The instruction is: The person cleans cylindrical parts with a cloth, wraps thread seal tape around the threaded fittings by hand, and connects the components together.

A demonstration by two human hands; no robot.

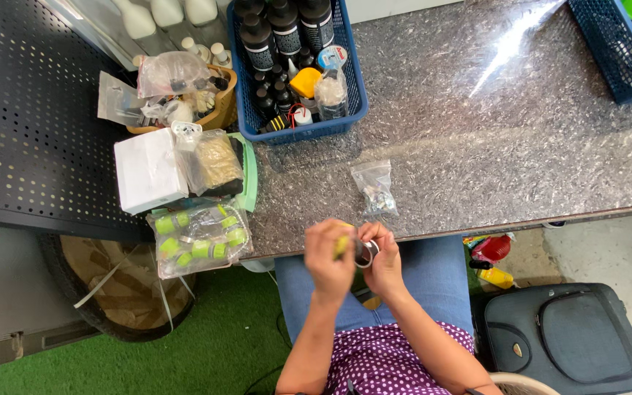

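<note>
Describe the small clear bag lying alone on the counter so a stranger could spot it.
Start at the blue plastic basket of dark bottles on the grey speckled counter. Just below it, toward the hands, lies a small clear plastic bag of tiny metallic bits, alone on bare counter.

head camera, looking straight down (near)
</note>
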